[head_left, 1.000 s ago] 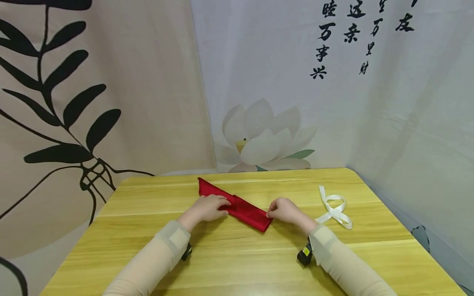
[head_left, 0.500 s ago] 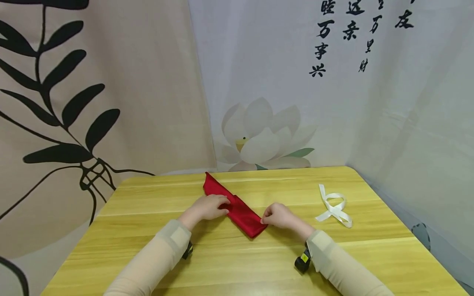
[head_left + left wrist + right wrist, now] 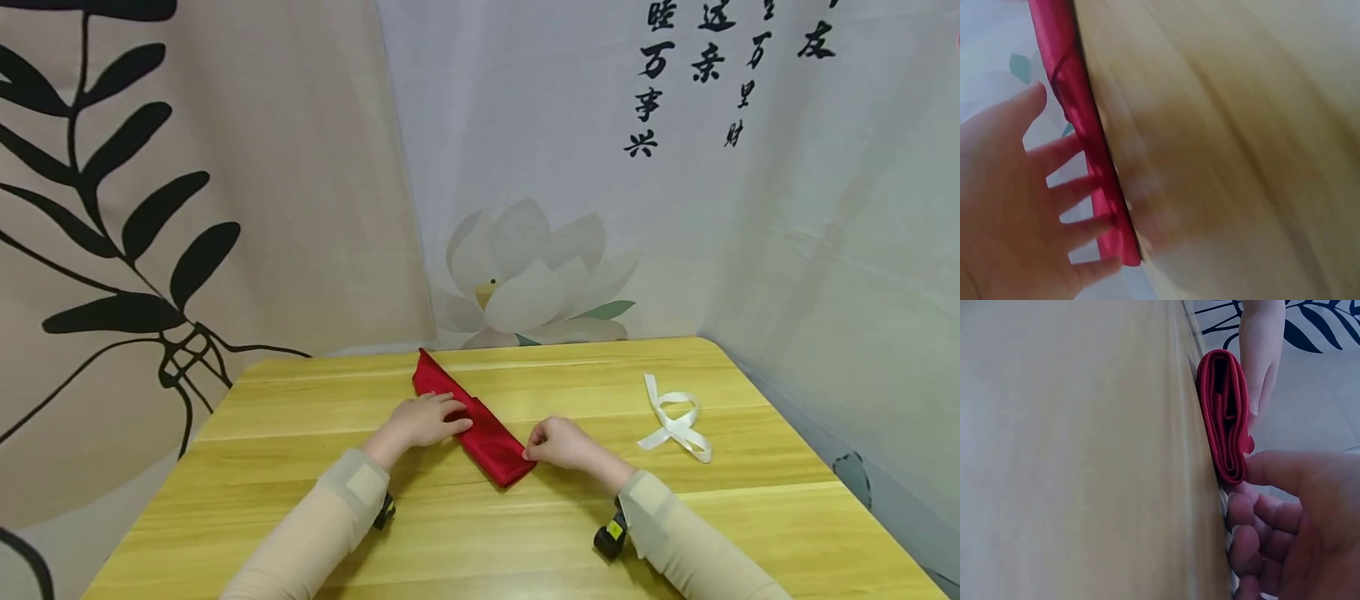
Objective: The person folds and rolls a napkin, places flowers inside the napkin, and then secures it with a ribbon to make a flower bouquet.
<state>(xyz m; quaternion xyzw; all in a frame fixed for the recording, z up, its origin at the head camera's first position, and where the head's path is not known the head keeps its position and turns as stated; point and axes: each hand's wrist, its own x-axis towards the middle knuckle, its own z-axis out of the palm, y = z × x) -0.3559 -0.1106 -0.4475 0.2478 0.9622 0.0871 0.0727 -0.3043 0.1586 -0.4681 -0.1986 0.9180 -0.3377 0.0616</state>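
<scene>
A strip of shiny red cloth (image 3: pixel 491 446), folded in layers, lies slantwise on the wooden table. My left hand (image 3: pixel 426 419) rests on its middle, fingers spread; in the left wrist view the fingers reach straight over the red cloth (image 3: pixel 1094 125), thumb apart from them. At the near right end, my right hand (image 3: pixel 564 442) pinches the cloth's corner. In the right wrist view the right thumb (image 3: pixel 1275 470) presses on the lower edge of the cloth's end, with a finger under it. That end shows several flat layers wound inside one another.
A white ribbon (image 3: pixel 678 429), looped and crossed over itself, lies on the table (image 3: pixel 480 550) to the right of my right hand. Printed fabric (image 3: pixel 300 167) with leaves, a lotus and writing hangs behind the table.
The red cloth has turned to a steeper slant, its near end drawn toward me and leftward by my right hand. My left hand stays over its middle, fingers now more spread.
</scene>
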